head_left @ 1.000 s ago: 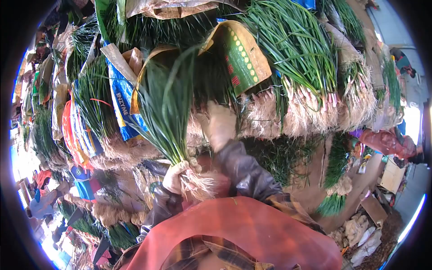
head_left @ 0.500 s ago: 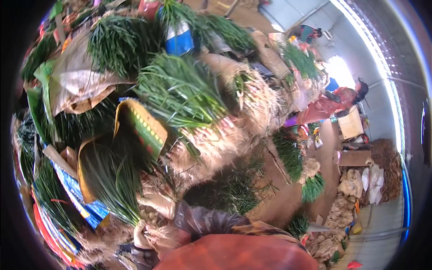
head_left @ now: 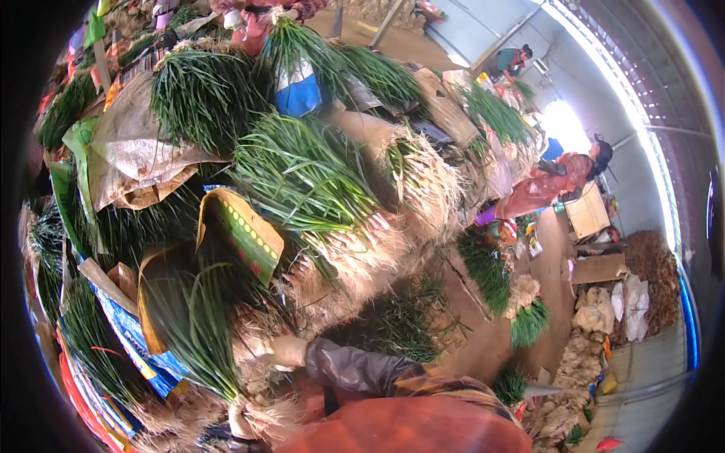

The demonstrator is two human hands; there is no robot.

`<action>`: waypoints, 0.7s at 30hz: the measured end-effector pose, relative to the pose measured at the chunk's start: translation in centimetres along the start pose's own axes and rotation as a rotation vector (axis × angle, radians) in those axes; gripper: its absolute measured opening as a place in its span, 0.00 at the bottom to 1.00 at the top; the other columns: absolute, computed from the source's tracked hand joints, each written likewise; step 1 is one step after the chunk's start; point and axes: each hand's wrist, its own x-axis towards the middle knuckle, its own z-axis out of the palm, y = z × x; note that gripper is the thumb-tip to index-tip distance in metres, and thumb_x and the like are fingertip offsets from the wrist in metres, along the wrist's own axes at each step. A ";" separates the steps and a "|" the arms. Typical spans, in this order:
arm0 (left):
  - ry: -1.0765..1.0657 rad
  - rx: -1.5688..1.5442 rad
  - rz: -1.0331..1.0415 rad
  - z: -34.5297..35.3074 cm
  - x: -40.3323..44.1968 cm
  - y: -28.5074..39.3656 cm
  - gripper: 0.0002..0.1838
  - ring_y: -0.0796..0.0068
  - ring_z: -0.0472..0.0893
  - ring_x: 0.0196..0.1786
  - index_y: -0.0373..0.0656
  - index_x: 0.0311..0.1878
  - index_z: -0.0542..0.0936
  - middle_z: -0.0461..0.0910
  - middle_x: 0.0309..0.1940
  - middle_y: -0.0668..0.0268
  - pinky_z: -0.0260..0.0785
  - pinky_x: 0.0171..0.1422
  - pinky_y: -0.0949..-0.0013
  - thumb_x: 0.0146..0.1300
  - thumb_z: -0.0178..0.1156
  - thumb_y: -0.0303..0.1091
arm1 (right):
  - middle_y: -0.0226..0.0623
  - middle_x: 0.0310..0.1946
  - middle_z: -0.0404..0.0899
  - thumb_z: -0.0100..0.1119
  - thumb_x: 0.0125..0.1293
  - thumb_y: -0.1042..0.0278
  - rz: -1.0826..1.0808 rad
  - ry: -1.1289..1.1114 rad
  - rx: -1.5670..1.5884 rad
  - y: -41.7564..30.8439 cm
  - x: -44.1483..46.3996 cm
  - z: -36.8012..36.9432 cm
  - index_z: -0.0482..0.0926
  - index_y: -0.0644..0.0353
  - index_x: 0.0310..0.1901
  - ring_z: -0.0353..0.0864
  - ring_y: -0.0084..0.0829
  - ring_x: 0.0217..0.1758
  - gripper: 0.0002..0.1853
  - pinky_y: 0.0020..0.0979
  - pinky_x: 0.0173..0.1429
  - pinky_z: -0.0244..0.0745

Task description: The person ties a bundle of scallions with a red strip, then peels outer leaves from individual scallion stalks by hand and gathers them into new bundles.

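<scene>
My left hand (head_left: 240,421), low in the view, is closed around a bunch of green onions (head_left: 202,332) just above the roots. Long green leaves fan up and left from it, and the pale hairy roots (head_left: 272,417) point right. Above it, my right hand (head_left: 288,352) reaches in from the right in a dark sleeve. Its blurred fingers lie against the root ends of stacked onions (head_left: 253,332), and I cannot make out whether they grip any. A larger heap of green onions (head_left: 302,174) lies farther ahead, roots toward the right.
Yellow-edged printed sacking (head_left: 242,230) stands beside the onions. More bundles (head_left: 200,87) lie under and around sacks. Loose leaves (head_left: 400,321) litter the ground. A co-worker (head_left: 547,181) in a red garment is at the right, another person (head_left: 512,62) farther back. An orange apron (head_left: 408,426) covers my front.
My left hand has moved slightly down with the bunch of green onions. My right hand has drawn back a little to the right, away from that bunch. The view has shifted slightly.
</scene>
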 end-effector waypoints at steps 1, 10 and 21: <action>-0.030 0.090 -0.065 -4.4 1.4 0.7 0.14 0.68 0.80 0.30 0.38 0.43 0.77 0.80 0.28 0.63 0.77 0.38 0.66 0.56 0.66 0.34 | 0.54 0.45 0.80 0.48 0.65 0.35 0.018 -0.130 0.149 -1.9 0.2 -1.6 0.71 0.69 0.58 0.80 0.46 0.50 0.39 0.40 0.55 0.73; -0.275 0.251 0.197 -3.1 -1.1 1.3 0.19 0.64 0.75 0.32 0.36 0.42 0.74 0.76 0.27 0.58 0.70 0.42 0.63 0.55 0.67 0.38 | 0.50 0.43 0.80 0.53 0.66 0.43 -0.338 0.399 0.450 -9.2 3.9 -3.0 0.69 0.68 0.60 0.80 0.42 0.49 0.34 0.39 0.51 0.75; -0.305 0.226 0.232 -2.8 -1.3 1.4 0.23 0.63 0.74 0.40 0.39 0.46 0.71 0.74 0.35 0.58 0.68 0.47 0.61 0.57 0.65 0.46 | 0.47 0.34 0.81 0.50 0.64 0.62 0.164 0.240 0.517 -4.7 7.7 -6.0 0.76 0.57 0.46 0.82 0.42 0.38 0.13 0.41 0.45 0.75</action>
